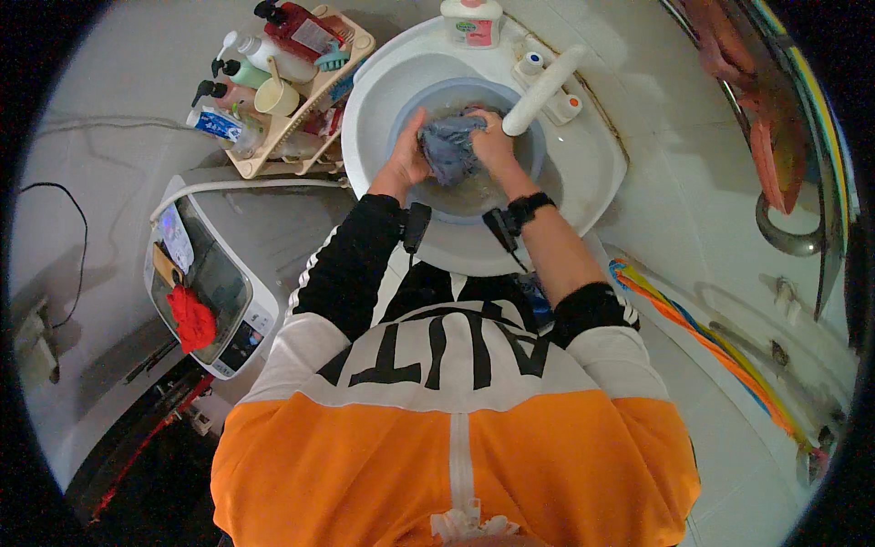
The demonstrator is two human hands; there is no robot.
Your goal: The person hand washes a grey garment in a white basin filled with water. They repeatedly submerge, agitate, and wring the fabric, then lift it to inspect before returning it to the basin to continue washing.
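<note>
A wet grey-blue cloth (pixel 450 147) is bunched between my two hands, over cloudy water in a round blue plastic basin (pixel 536 167). My left hand (pixel 410 154) grips its left side, palm inward. On the upper right side, my right hand (pixel 493 140) is closed on the cloth with bent fingers. The basin sits inside a white washbasin (pixel 369 96). Close to my right hand is the end of the white tap spout (pixel 543 92). Part of the cloth is hidden by my fingers.
Behind the washbasin's bowl stands a soap bottle (pixel 472 27). Left of it, a beige plastic rack (pixel 273 147) holds several pump bottles and a cream cup (pixel 276 97). A washing machine (pixel 225 273) with a red cloth (pixel 191 318) on its lid stands further left. Striped cords hang at right.
</note>
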